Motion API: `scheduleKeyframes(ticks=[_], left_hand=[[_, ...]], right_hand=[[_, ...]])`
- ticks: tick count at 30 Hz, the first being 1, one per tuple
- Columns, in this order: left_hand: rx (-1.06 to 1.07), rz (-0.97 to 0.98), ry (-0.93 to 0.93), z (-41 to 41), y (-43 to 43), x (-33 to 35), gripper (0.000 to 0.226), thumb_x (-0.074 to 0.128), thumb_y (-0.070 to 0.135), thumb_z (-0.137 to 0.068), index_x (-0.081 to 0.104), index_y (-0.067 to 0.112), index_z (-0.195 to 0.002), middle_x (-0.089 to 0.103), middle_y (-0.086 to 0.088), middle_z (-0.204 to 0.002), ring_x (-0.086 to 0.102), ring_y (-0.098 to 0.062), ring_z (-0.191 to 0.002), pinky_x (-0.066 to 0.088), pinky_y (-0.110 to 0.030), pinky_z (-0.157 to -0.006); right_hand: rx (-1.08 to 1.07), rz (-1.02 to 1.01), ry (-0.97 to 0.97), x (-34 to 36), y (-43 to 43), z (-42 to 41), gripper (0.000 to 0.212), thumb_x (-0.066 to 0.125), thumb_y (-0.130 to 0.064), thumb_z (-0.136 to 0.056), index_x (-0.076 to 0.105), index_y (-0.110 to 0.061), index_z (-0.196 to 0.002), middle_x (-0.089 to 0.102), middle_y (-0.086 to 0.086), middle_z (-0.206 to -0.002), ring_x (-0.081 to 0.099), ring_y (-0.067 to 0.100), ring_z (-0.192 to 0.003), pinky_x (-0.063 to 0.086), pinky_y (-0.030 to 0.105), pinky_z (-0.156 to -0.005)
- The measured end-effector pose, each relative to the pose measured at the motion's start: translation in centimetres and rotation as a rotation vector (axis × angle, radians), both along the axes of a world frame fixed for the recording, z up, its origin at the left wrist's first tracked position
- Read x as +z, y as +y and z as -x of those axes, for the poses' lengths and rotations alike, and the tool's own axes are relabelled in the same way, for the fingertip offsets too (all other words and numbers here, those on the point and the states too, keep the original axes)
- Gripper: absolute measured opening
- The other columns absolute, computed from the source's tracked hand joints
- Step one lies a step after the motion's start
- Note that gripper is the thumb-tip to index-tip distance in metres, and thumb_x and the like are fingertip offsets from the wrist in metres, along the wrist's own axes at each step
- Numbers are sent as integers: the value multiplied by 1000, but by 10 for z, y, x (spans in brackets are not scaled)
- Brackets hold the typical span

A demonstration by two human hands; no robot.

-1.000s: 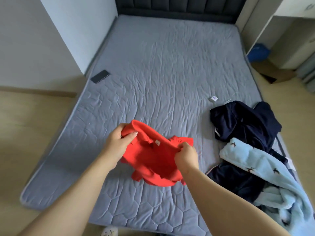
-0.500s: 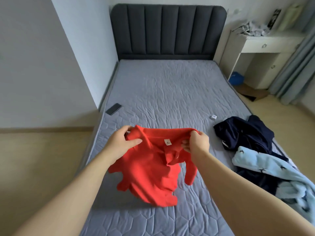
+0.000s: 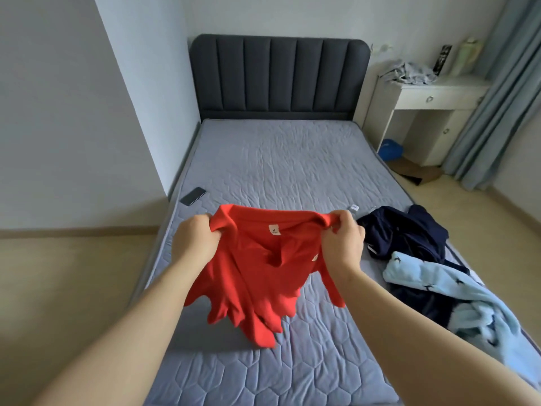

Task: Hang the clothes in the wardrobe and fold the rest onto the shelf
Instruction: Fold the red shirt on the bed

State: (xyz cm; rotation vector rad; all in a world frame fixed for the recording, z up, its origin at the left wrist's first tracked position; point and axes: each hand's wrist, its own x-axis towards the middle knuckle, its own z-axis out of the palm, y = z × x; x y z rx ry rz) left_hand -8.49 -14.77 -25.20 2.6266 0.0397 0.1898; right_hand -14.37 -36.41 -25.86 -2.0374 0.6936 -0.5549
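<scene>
Item in hand: a red shirt [image 3: 257, 273] is held up by its neckline over the bed [image 3: 278, 159]; the hem hangs low and may brush the cover, though contact cannot be confirmed from this angle.
Left hand [image 3: 194, 240]: fingers are curled round the left end of the neckline, with cloth bunched in the grip.
Right hand [image 3: 345, 241]: clamped on the right end of the neckline, the fabric pinched between thumb and fingers.
Orientation: the neck label is turned toward the camera; the body droops crumpled and one sleeve dangles below the right wrist.
Remaining pile: a navy garment [image 3: 404, 232] and a blue robe [image 3: 433, 282] are heaped together at the bed's right edge, touched by neither hand.
Other: a phone [image 3: 192, 196] lies near the bed's left edge.
Step judged: the shirt is being spread open ahead of hanging or folding — no hanger, wardrobe or shelf is in view.
Next move: the shoulders must be found and the shirt shaken flat — then laid down for folding or carried to a hanger.
</scene>
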Motion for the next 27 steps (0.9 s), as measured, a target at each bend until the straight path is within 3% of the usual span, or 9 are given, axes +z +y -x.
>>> scheduleKeyframes(ticks=[5, 8, 11, 14, 17, 19, 21, 23, 27], left_hand=[[27, 302, -67, 26, -13, 10, 15, 50, 17, -92, 60, 10, -100, 62, -14, -93, 59, -35, -89, 41, -34, -73], [11, 363, -55, 41, -14, 14, 10, 53, 19, -91, 58, 12, -96, 63, -10, -89, 58, -31, -86, 43, -35, -73], [27, 74, -54, 52, -10, 18, 13, 51, 22, -91, 57, 11, -94, 64, -14, -91, 58, -36, -92, 48, -39, -76], [93, -169, -80, 66, -6, 20, 10, 48, 16, -89, 57, 12, -90, 63, -14, -90, 54, -34, -91, 39, -33, -65], [138, 12, -54, 77, -11, 17, 10, 43, 9, -89, 52, 12, -85, 61, -12, -83, 51, -29, -74, 40, -33, -64], [148, 303, -36, 82, -16, 15, 14, 40, 6, -89, 52, 13, -86, 63, -8, -72, 61, -26, -62, 51, -36, -64], [152, 587, -47, 89, -22, 14, 18, 39, 6, -91, 52, 18, -88, 62, -4, -71, 65, -24, -60, 57, -43, -65], [144, 622, -131, 91, -26, 12, 16, 41, 7, -92, 52, 18, -94, 65, -9, -85, 66, -30, -77, 54, -44, -73], [183, 568, -369, 97, -35, 13, 13, 45, 7, -91, 55, 7, -100, 60, -13, -97, 54, -28, -91, 29, -22, -69]], right_hand=[[-106, 64, -34, 17, -5, 25, 23, 49, -8, -82, 59, -20, -99, 43, -1, -123, 35, 26, -118, 19, 35, -102], [-92, -19, -37, 24, -8, 39, 25, 41, -6, -85, 53, -17, -104, 46, -3, -96, 38, 28, -112, 24, 40, -105], [-85, 18, -44, 21, -14, 53, 23, 43, -11, -87, 57, -19, -103, 40, -9, -73, 40, 27, -105, 27, 37, -95], [-93, 158, 52, 14, -21, 68, 22, 48, -21, -90, 64, -23, -105, 60, 2, -99, 40, 26, -107, 23, 33, -85], [-143, 132, 83, 11, -25, 79, 25, 47, -24, -92, 65, -24, -110, 55, 9, -110, 42, 29, -109, 26, 35, -92], [-140, 64, 91, 9, -23, 84, 27, 42, -22, -94, 62, -24, -111, 62, 9, -108, 48, 30, -107, 31, 37, -92], [-163, -91, 22, 10, -18, 87, 24, 37, -22, -95, 58, -24, -108, 66, 9, -99, 55, 31, -94, 38, 36, -80], [-218, -265, -84, 11, -12, 85, 19, 35, -25, -95, 52, -28, -103, 65, 6, -87, 57, 29, -82, 39, 33, -69], [-257, -434, -309, 16, 4, 79, 10, 37, -23, -93, 45, -29, -92, 66, -1, -67, 63, 24, -66, 53, 48, -75]])
